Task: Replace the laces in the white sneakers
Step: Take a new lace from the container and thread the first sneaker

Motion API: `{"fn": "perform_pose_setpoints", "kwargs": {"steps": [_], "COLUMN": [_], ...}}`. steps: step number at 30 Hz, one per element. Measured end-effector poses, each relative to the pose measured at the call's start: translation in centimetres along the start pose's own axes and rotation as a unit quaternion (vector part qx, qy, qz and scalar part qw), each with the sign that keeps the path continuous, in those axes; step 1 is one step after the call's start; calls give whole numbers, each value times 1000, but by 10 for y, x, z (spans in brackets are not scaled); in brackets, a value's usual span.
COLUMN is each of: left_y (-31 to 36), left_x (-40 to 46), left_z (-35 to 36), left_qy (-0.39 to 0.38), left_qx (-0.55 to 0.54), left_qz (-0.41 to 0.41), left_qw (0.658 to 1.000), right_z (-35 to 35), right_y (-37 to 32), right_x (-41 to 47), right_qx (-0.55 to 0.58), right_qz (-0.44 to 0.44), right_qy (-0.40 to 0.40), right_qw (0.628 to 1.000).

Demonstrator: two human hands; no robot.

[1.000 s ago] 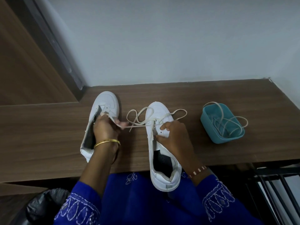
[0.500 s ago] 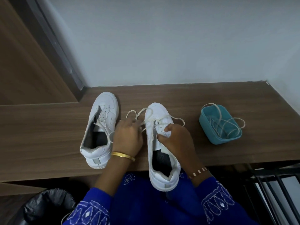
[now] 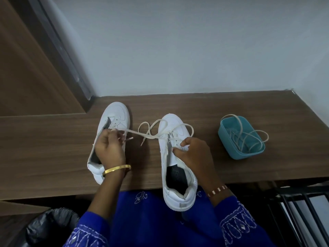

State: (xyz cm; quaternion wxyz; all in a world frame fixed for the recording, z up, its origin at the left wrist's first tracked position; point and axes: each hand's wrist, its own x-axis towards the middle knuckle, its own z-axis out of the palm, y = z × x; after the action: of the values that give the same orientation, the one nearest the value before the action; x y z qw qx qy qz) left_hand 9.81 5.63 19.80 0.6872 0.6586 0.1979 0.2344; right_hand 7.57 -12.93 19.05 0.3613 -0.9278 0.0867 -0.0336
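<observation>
Two white sneakers lie on the wooden desk [image 3: 44, 148]. The right sneaker [image 3: 175, 163] hangs its heel over the front edge and carries a cream lace [image 3: 151, 134] through its front eyelets, with loose loops near the toe. My left hand [image 3: 109, 150] is over the unlaced left sneaker [image 3: 115, 114] and pinches one end of that lace, stretched taut to the left. My right hand [image 3: 193, 152] grips the right sneaker at its eyelet flap, fingers curled on the tongue area.
A teal plastic tub [image 3: 241, 150] with more cream laces spilling over its rim stands at the right of the desk. A black bin bag [image 3: 49, 227] is below left, a dark metal rack [image 3: 302, 211] below right. A white wall is behind.
My left hand has pulled the lace end out to the left, from beside the right sneaker to over the left one. The lace is now taut. My right hand has stayed on the right sneaker.
</observation>
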Motion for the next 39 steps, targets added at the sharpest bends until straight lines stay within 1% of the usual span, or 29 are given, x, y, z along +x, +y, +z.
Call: {"fn": "perform_pose_setpoints", "kwargs": {"steps": [1, 2, 3, 4, 7, 8, 9, 11, 12, 14, 18, 20, 23, 24, 25, 26, 27, 28, 30, 32, 33, 34, 35, 37, 39], "left_y": [-1, -3, -8, -9, -16, -19, -21, -22, -23, -23, -18, -18, -18, -17, -17, -16, -16, -16, -18, -21, -22, -23, -24, -26, -24], "left_x": [-1, -4, -7, -10, -23, -27, -30, -33, -34, -34, -34, -26, -9, -4, -1, -1, -2, -6, -16, -25, -29, -32, -32, -30, -25], "left_z": [1, 3, 7, 12, 31, 36, 40, 44, 45, 49, 56, 52, 33, 26, 21, 17, 16, 18, 26, 39, 44, 48, 52, 51, 44], "left_qy": [-17, -62, -105, -143, -246, -273, -297, -324, -317, -291, -258, -214, -98, -69, -57, -64, -86, -121, -217, -301, -328, -340, -332, -298, -265], "left_qx": [84, 188, 287, 342, 418, 427, 430, 421, 418, 406, 364, 337, 306, 308, 320, 343, 368, 389, 415, 421, 425, 433, 433, 416, 388], "left_qz": [69, 141, 209, 253, 338, 346, 330, 255, 223, 190, 156, 141, 120, 115, 122, 142, 173, 206, 260, 272, 257, 231, 207, 183, 179], "left_qw": [994, 970, 929, 894, 807, 790, 786, 808, 821, 845, 882, 906, 939, 942, 938, 926, 910, 890, 845, 811, 804, 803, 812, 839, 865], "right_z": [0, 0, 0, 0, 1, 1, 1, 2, 2, 2, 3, 2, 0, 0, 0, 1, 1, 2, 2, 2, 2, 2, 2, 2, 2], "right_y": [0, 0, 0, 0, 1, 1, 1, 1, 1, 1, 5, 6, 8, 9, 9, 9, 9, 9, 9, 10, 11, 11, 11, 10, 10], "right_x": [0, -1, -1, -1, 0, 0, 0, 0, 0, 0, 2, 3, 5, 6, 7, 7, 7, 6, 5, 6, 6, 6, 7, 6, 6], "right_qx": [3, 7, 9, 11, 13, 13, 12, 4, -2, -11, -17, -10, 3, 5, 5, 5, 5, 4, 3, 8, 11, 14, 16, 17, 15], "right_qz": [1, 1, 2, 5, 13, 15, 16, 13, 13, 16, 28, 39, 49, 49, 48, 46, 45, 43, 43, 47, 46, 45, 44, 46, 47], "right_qy": [2, 4, 5, 6, 5, 7, 9, 12, 12, 14, 27, 27, 25, 26, 26, 24, 24, 25, 25, 27, 26, 26, 26, 27, 29], "right_qw": [1000, 1000, 1000, 1000, 1000, 1000, 1000, 1000, 1000, 1000, 999, 999, 998, 998, 999, 999, 999, 999, 999, 999, 999, 999, 999, 998, 998]}}
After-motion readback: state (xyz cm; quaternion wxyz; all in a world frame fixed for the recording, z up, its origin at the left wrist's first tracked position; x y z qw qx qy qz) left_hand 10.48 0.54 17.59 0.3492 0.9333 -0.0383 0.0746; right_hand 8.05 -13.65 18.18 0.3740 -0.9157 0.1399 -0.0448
